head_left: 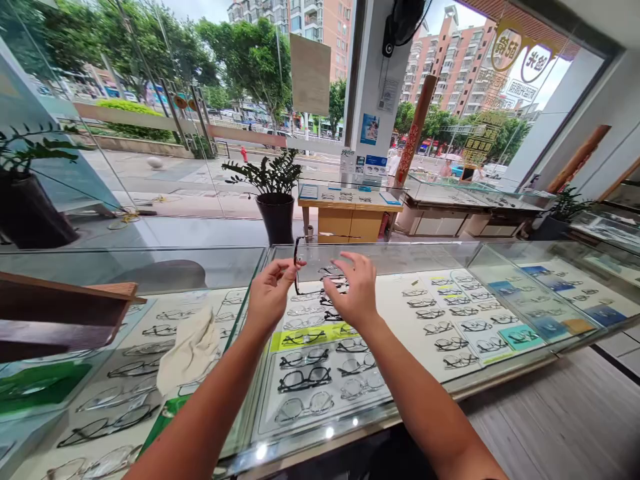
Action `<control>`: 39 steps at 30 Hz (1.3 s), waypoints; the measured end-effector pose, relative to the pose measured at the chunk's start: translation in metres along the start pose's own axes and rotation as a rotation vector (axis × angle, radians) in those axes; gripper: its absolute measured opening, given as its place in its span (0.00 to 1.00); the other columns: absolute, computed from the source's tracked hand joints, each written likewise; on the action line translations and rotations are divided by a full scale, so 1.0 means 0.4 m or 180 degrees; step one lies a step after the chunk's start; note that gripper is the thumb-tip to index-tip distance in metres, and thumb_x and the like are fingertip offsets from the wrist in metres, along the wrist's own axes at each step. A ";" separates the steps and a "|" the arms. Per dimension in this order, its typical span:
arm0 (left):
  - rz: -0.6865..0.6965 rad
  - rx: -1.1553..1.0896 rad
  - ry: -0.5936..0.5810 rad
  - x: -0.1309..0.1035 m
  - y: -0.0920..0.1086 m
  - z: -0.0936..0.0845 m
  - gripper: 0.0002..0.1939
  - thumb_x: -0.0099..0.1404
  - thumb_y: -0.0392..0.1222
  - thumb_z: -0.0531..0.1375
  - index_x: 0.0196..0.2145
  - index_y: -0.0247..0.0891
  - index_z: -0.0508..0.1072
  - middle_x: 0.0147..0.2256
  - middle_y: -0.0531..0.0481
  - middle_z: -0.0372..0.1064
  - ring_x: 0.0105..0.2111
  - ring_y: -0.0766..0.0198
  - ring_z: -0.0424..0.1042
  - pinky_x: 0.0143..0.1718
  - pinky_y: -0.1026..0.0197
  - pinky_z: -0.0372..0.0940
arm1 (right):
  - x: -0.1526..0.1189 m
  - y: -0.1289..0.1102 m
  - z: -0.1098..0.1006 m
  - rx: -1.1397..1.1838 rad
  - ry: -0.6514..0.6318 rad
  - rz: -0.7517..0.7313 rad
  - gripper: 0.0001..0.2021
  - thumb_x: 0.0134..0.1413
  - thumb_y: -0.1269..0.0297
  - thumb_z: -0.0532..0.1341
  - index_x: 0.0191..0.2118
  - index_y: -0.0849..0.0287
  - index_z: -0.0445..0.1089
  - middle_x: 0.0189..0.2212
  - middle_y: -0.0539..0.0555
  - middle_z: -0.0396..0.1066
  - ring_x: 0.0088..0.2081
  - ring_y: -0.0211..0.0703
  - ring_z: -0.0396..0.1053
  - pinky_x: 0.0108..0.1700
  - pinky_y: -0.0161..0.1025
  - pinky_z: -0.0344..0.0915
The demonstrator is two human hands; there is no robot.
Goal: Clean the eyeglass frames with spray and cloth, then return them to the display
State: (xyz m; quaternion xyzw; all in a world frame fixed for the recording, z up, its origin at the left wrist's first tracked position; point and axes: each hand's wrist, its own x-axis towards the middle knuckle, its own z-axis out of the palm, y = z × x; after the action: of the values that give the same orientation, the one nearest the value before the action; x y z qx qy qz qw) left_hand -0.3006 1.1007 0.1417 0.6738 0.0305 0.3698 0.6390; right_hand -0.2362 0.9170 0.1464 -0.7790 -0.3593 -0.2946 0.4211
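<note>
The eyeglasses (296, 253) were at the center of the frame, turned nearly edge-on, with a thin, dark, slightly curved front. The left hand (270, 297) was pinched on them between thumb and fingers. The right hand (357, 290), right of center, had thumb and fingertips apart. A transparent glass display case (420, 263) below contained rows of spectacle frames (305, 379). A wrinkled cream cloth (193, 350) lay lower left.

One head-worn camera is looking forward and down across a glass eyewear display case (393, 287).
Facing the shop window (240, 73), it is viewing the left hand (271, 290) and right hand (359, 290) from behind at close range, while wood-grain floor (520, 407) is showing lower right and apartment buildings (443, 63) are rising far beyond.
</note>
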 end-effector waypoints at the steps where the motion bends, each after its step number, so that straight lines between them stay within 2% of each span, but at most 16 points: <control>1: 0.0064 0.0052 -0.0103 -0.005 -0.001 0.006 0.19 0.65 0.61 0.68 0.38 0.42 0.78 0.51 0.41 0.79 0.55 0.49 0.75 0.61 0.46 0.65 | -0.002 -0.009 0.001 0.0076 -0.0102 -0.0058 0.20 0.62 0.57 0.66 0.57 0.53 0.76 0.60 0.59 0.73 0.63 0.59 0.65 0.64 0.56 0.60; 3: 0.0173 0.0112 -0.0289 -0.013 -0.001 0.014 0.17 0.66 0.59 0.68 0.36 0.42 0.79 0.58 0.42 0.75 0.61 0.48 0.72 0.63 0.46 0.64 | -0.007 -0.025 0.005 0.0293 -0.0297 -0.0135 0.21 0.62 0.57 0.67 0.60 0.53 0.74 0.58 0.58 0.75 0.61 0.56 0.67 0.64 0.53 0.62; 5: 0.0171 0.0108 -0.0445 -0.017 0.001 0.020 0.16 0.65 0.58 0.69 0.35 0.43 0.80 0.61 0.42 0.72 0.64 0.47 0.69 0.65 0.46 0.62 | -0.012 -0.035 0.011 0.0508 -0.0371 -0.0175 0.19 0.64 0.58 0.66 0.58 0.53 0.75 0.55 0.57 0.78 0.59 0.53 0.70 0.64 0.50 0.64; 10: -0.0246 -0.0285 -0.0581 -0.021 0.020 0.029 0.18 0.58 0.60 0.73 0.34 0.42 0.82 0.61 0.41 0.73 0.65 0.43 0.68 0.67 0.41 0.61 | -0.017 -0.042 0.024 0.0987 -0.0224 -0.0254 0.13 0.68 0.58 0.64 0.53 0.57 0.77 0.49 0.59 0.81 0.54 0.49 0.75 0.61 0.46 0.68; 15: -0.0657 -0.0486 -0.0740 -0.020 0.034 0.024 0.20 0.54 0.60 0.75 0.34 0.42 0.85 0.61 0.37 0.74 0.65 0.39 0.69 0.69 0.35 0.58 | -0.019 -0.044 0.023 0.1306 -0.0251 -0.0122 0.12 0.67 0.57 0.65 0.51 0.56 0.77 0.49 0.57 0.81 0.53 0.47 0.77 0.60 0.44 0.70; 17: -0.0610 -0.0373 -0.0821 -0.019 0.037 0.021 0.19 0.55 0.61 0.74 0.35 0.44 0.86 0.61 0.37 0.74 0.64 0.38 0.69 0.69 0.34 0.57 | -0.019 -0.046 0.020 0.1330 -0.0184 -0.0047 0.11 0.66 0.58 0.66 0.49 0.56 0.78 0.48 0.57 0.81 0.52 0.48 0.77 0.59 0.45 0.71; 19: -0.0365 -0.0103 -0.0839 -0.017 0.040 0.018 0.18 0.56 0.61 0.73 0.35 0.46 0.86 0.59 0.39 0.75 0.63 0.39 0.70 0.70 0.34 0.57 | -0.018 -0.048 0.017 0.1292 -0.0112 0.0031 0.10 0.65 0.60 0.66 0.48 0.56 0.78 0.46 0.57 0.81 0.51 0.48 0.77 0.58 0.46 0.72; 24: 0.0582 0.0894 -0.0451 -0.029 0.056 0.020 0.11 0.62 0.57 0.69 0.36 0.50 0.86 0.54 0.46 0.79 0.58 0.45 0.72 0.68 0.38 0.60 | -0.020 -0.050 0.017 0.1205 -0.0126 0.0173 0.10 0.63 0.62 0.66 0.48 0.54 0.79 0.46 0.56 0.82 0.51 0.49 0.78 0.58 0.47 0.72; 27: 0.1055 0.1189 -0.0319 -0.049 0.071 0.022 0.09 0.67 0.52 0.66 0.39 0.50 0.86 0.53 0.47 0.80 0.55 0.49 0.74 0.64 0.41 0.65 | -0.026 -0.046 0.019 0.1248 -0.0047 0.0187 0.11 0.64 0.62 0.65 0.49 0.55 0.80 0.47 0.57 0.82 0.51 0.51 0.78 0.59 0.49 0.71; 29: 0.1229 0.1342 -0.0276 -0.054 0.075 0.018 0.10 0.71 0.49 0.64 0.44 0.50 0.85 0.54 0.47 0.79 0.56 0.50 0.73 0.63 0.43 0.65 | -0.029 -0.039 0.018 0.1279 -0.0015 0.0235 0.11 0.65 0.62 0.65 0.50 0.55 0.80 0.47 0.58 0.82 0.52 0.52 0.77 0.59 0.50 0.71; 30: 0.1261 0.1410 -0.0133 -0.053 0.074 0.013 0.10 0.72 0.47 0.63 0.45 0.49 0.84 0.54 0.47 0.79 0.56 0.50 0.73 0.63 0.44 0.65 | -0.029 -0.034 0.017 0.1300 -0.0013 0.0258 0.11 0.65 0.62 0.65 0.50 0.55 0.80 0.47 0.58 0.81 0.52 0.52 0.77 0.60 0.50 0.70; 32: 0.1198 0.1524 0.0349 -0.040 0.060 -0.003 0.10 0.73 0.45 0.60 0.46 0.46 0.82 0.54 0.46 0.78 0.58 0.51 0.73 0.64 0.44 0.63 | -0.026 -0.024 0.013 0.1340 -0.0018 0.0298 0.10 0.65 0.63 0.64 0.49 0.54 0.81 0.47 0.58 0.81 0.53 0.52 0.76 0.60 0.51 0.69; 34: 0.0973 0.1618 0.0847 -0.015 0.028 -0.024 0.11 0.72 0.44 0.61 0.49 0.43 0.79 0.55 0.44 0.76 0.59 0.50 0.71 0.65 0.45 0.61 | -0.020 -0.014 0.008 0.1351 -0.0006 0.0342 0.10 0.66 0.63 0.63 0.46 0.54 0.81 0.47 0.58 0.81 0.52 0.52 0.76 0.60 0.51 0.69; 35: 0.0805 0.1678 0.0972 0.000 0.007 -0.034 0.14 0.70 0.43 0.62 0.52 0.42 0.77 0.57 0.42 0.74 0.60 0.49 0.70 0.65 0.44 0.61 | -0.017 -0.009 0.004 0.1332 0.0001 0.0358 0.09 0.66 0.62 0.62 0.45 0.54 0.80 0.46 0.58 0.81 0.52 0.52 0.76 0.60 0.51 0.68; 37: 0.0329 0.1788 0.0991 0.032 -0.040 -0.049 0.27 0.64 0.43 0.67 0.59 0.41 0.70 0.61 0.38 0.69 0.62 0.46 0.67 0.66 0.44 0.60 | -0.009 0.000 -0.001 0.1274 0.0003 0.0362 0.10 0.67 0.62 0.61 0.44 0.54 0.80 0.46 0.57 0.80 0.52 0.52 0.76 0.60 0.51 0.68; 39: -0.0146 0.1813 0.0834 0.056 -0.086 -0.055 0.37 0.60 0.44 0.70 0.64 0.39 0.64 0.64 0.35 0.66 0.64 0.44 0.65 0.65 0.43 0.59 | -0.001 0.010 -0.006 0.1234 0.0031 0.0361 0.10 0.67 0.61 0.60 0.43 0.54 0.80 0.45 0.57 0.80 0.52 0.52 0.75 0.60 0.51 0.68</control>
State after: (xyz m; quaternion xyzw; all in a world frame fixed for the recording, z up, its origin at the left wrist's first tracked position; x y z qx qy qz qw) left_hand -0.2812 1.1368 0.1196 0.7715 0.2301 0.4155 0.4234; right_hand -0.2334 0.9132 0.1455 -0.7009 -0.3629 -0.1995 0.5808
